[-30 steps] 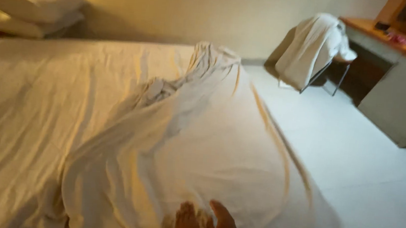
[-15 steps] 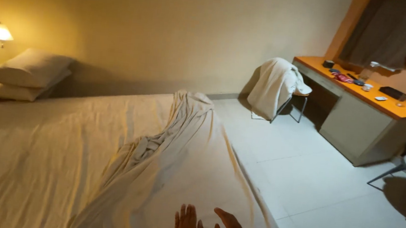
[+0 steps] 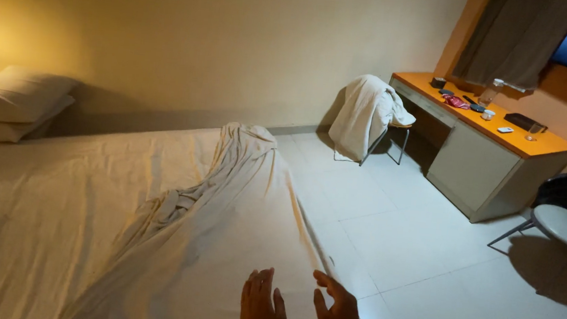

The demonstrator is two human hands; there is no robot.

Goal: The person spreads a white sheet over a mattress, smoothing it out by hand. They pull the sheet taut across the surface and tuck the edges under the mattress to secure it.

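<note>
From the head view, the left hand and the right hand hover side by side at the bottom edge, fingers spread and holding nothing, just above the near end of the loose sheet. That sheet lies bunched in a long ridge along the bed, from near the hands toward the far side, with its right edge draped over the mattress toward the tiled floor. Two pillows sit stacked at the head. A chair draped in white cloth stands beside the bench. As I judge it, the overhanging edge could slide to the floor, dragged by its own weight.
</note>
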